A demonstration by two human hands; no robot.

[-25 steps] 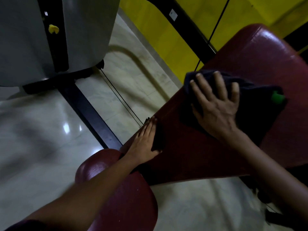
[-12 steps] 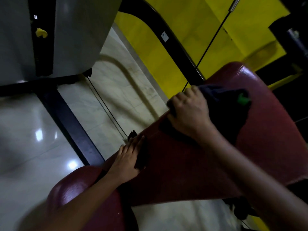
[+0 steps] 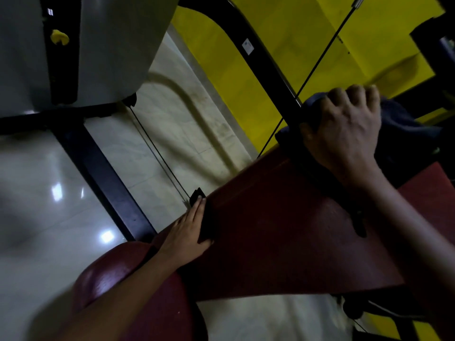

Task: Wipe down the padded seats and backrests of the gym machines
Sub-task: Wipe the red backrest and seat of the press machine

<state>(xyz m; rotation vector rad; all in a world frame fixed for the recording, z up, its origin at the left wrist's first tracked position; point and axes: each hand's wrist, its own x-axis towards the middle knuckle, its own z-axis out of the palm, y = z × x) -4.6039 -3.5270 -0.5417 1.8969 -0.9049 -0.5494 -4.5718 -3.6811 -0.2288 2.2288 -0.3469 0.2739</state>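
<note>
A dark red padded backrest [image 3: 283, 237] slopes up to the right across the middle of the view. My right hand [image 3: 344, 129] grips a dark blue cloth [image 3: 403, 134] with curled fingers at the pad's upper edge. My left hand [image 3: 189, 230] lies flat along the pad's left side edge, fingers straight, thumb over the front face. A rounded dark red seat pad [image 3: 118, 279] shows below, partly hidden by my left forearm.
A grey weight-stack shroud [image 3: 110, 45] with a yellow pin [image 3: 59, 36] stands at the upper left. Black frame bars [image 3: 103, 178] and a thin cable [image 3: 157, 148] cross the glossy tiled floor. A curved black tube [image 3: 261, 52] and yellow wall lie behind.
My right hand slid the cloth up the backrest to its upper edge, going from flat fingers to a curled grip. My left hand stayed on the pad's side. The view tilted.
</note>
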